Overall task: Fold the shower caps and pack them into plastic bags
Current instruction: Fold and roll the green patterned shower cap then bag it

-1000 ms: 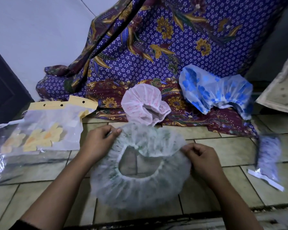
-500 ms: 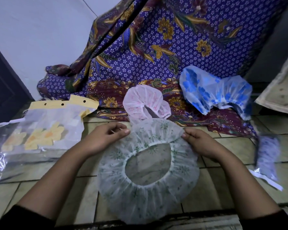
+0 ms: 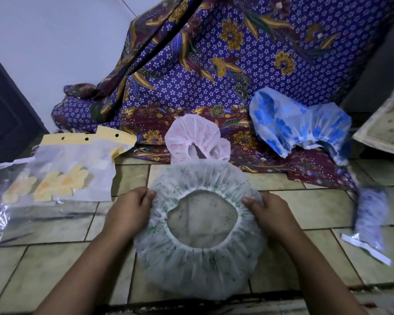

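While I hold the green-print shower cap [image 3: 200, 226] spread low in the centre of the frame over the tiled floor [image 3: 300, 214], my left hand [image 3: 129, 211] and right hand [image 3: 270, 213] each pinch its gathered rim. It looks feather-light, thin and limp — likely slippery — so I'd keep hold at the elastic edge.

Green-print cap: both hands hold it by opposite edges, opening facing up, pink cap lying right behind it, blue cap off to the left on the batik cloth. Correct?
One slip: the blue cap lies to the right on the batik cloth, not the left. The head view shows it. The rest holds: left hand and right hand hold the green-print cap by opposite edges, opening up, pink cap right behind.
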